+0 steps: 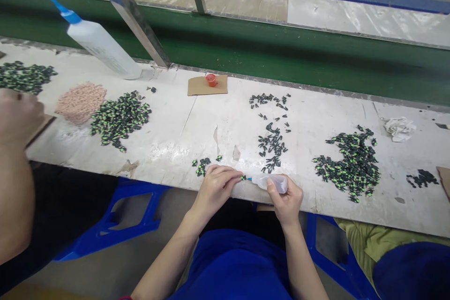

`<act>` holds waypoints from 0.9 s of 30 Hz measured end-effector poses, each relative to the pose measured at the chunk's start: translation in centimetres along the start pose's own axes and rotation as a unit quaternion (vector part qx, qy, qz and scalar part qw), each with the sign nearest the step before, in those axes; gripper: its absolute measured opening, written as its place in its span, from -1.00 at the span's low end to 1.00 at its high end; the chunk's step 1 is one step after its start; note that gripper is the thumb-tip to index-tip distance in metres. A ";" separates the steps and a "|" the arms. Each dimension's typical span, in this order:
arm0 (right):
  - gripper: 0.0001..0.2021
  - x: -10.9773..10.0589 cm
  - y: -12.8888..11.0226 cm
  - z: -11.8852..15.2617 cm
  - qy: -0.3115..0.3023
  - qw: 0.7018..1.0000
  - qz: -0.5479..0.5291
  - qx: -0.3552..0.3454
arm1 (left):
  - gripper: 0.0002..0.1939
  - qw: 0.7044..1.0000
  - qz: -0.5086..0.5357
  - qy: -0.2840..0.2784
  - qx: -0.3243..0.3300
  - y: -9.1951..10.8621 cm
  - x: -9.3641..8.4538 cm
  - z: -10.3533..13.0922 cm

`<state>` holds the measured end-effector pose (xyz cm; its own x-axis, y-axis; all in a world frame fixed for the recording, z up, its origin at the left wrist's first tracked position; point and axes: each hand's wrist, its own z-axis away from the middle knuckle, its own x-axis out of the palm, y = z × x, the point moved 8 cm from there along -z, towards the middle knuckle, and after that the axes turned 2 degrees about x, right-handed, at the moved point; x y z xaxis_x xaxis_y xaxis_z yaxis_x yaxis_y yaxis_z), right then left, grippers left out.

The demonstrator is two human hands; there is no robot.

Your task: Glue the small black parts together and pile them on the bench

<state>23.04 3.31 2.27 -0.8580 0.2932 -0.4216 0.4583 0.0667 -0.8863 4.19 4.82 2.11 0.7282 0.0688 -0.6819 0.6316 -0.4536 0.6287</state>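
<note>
Near the table's front edge, my left hand pinches a small black-and-green piece between thumb and fingertips. My right hand is closed around a small translucent squeeze bottle, which lies nearly level. Its thin blue tip points left and is at the small piece; whether they touch I cannot tell. Just beyond my left hand lies a little group of black-and-green pieces. A scattered column of small dark pieces spreads over the table beyond the bottle.
Piles of black-and-green pieces lie at right and left, with a heap of pink bits alongside. A large white bottle stands by a metal post. A red cup sits on cardboard. A co-worker's arm reaches in at left.
</note>
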 end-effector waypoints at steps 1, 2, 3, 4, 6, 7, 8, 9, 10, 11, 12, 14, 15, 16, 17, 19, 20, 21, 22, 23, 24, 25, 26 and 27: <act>-0.78 0.0 0.0 0.0 0.001 1.000 0.000 0.003 | -0.86 1.000 -0.001 0.002 0.001 0.0 0.0 0.0; -0.77 0.0 0.1 0.0 0.002 1.000 0.000 0.006 | -0.86 1.000 -0.003 0.003 0.002 0.0 0.0 0.0; -0.76 0.0 0.2 0.0 0.004 1.000 0.002 0.009 | -0.86 1.000 -0.005 0.003 0.002 0.1 0.0 0.0; -0.76 0.0 0.3 0.0 0.004 1.000 0.003 0.011 | -0.86 1.000 -0.007 0.003 0.002 0.1 0.0 0.0; -0.76 0.0 0.6 0.1 0.006 1.000 0.001 0.013 | -0.85 1.000 -0.008 0.003 0.001 0.0 0.0 0.0; -0.76 0.0 0.7 0.1 0.007 1.000 -0.002 0.013 | -0.86 1.000 -0.008 0.002 0.001 0.0 0.0 0.0; -0.76 0.0 0.8 0.2 0.008 1.000 -0.006 0.015 | -0.87 1.000 -0.008 0.001 0.001 0.1 -0.1 0.0; -0.77 -0.1 0.9 0.2 0.009 1.000 -0.012 0.018 | -0.87 1.000 -0.008 -0.001 0.001 0.1 -0.1 -0.1; -0.77 -0.2 1.0 0.3 0.014 0.999 -0.023 0.023 | -0.88 1.000 -0.006 -0.004 0.001 0.1 -0.1 -0.1; -0.79 -0.4 1.2 0.3 0.024 0.998 -0.039 0.030 | -0.89 1.000 -0.004 -0.006 0.002 0.1 -0.1 -0.1; -0.80 -0.7 1.3 0.3 0.039 0.997 -0.060 0.039 | -0.90 1.000 0.000 -0.008 0.001 0.0 -0.1 -0.2; -0.82 -1.2 1.4 0.2 0.074 0.990 -0.105 0.055 | -0.91 1.000 0.010 -0.011 -0.001 -0.1 -0.1 -0.2; -0.82 -1.3 1.3 0.0 0.083 0.987 -0.123 0.061 | -0.91 1.000 0.016 -0.015 -0.002 -0.1 -0.1 -0.2; -0.80 -1.1 1.1 -0.2 0.087 0.985 -0.136 0.064 | -0.91 1.000 0.022 -0.019 -0.003 -0.2 0.0 -0.1; -0.78 -0.8 0.8 -0.5 0.082 0.984 -0.142 0.065 | -0.90 0.999 0.027 -0.025 -0.004 -0.3 0.0 -0.1; -0.73 0.5 -0.1 -1.3 0.056 0.986 -0.143 0.057 | -0.89 0.999 0.034 -0.032 -0.003 -0.3 0.2 0.1; -0.71 1.3 -0.6 -1.7 0.040 0.988 -0.141 0.052 | -0.88 0.999 0.035 -0.031 0.000 -0.3 0.2 0.2; -0.70 2.3 -1.1 -2.1 0.020 0.989 -0.137 0.046 | -0.87 0.999 0.034 -0.028 0.004 -0.2 0.2 0.2; -0.69 3.3 -1.4 -2.5 0.001 0.990 -0.134 0.043 | -0.86 0.999 0.031 -0.023 0.008 -0.2 0.1 0.3; -0.68 4.3 -1.6 -2.9 -0.018 0.990 -0.129 0.046 | -0.86 0.999 0.027 -0.020 0.011 -0.1 0.1 0.4; -0.67 5.3 -1.6 -3.2 -0.040 0.991 -0.121 0.052 | -0.86 1.000 0.021 -0.016 0.013 -0.1 0.2 0.5; -0.66 6.2 -1.5 -3.3 -0.062 0.990 -0.113 0.058 | -0.86 1.000 0.013 -0.014 0.013 -0.1 0.2 0.6; -0.66 6.9 -1.2 -3.4 -0.081 0.989 -0.102 0.065 | -0.86 1.000 0.006 -0.012 0.014 -0.1 0.3 0.7; -0.66 7.4 -1.0 -3.4 -0.097 0.989 -0.091 0.068 | -0.86 1.000 0.001 -0.011 0.016 -0.1 0.4 0.8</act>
<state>17.02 8.60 0.73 -0.9578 0.0992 -0.2698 0.2681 -0.0311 -0.9629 4.15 4.23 1.49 0.7234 0.0484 -0.6888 0.6210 -0.4816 0.6184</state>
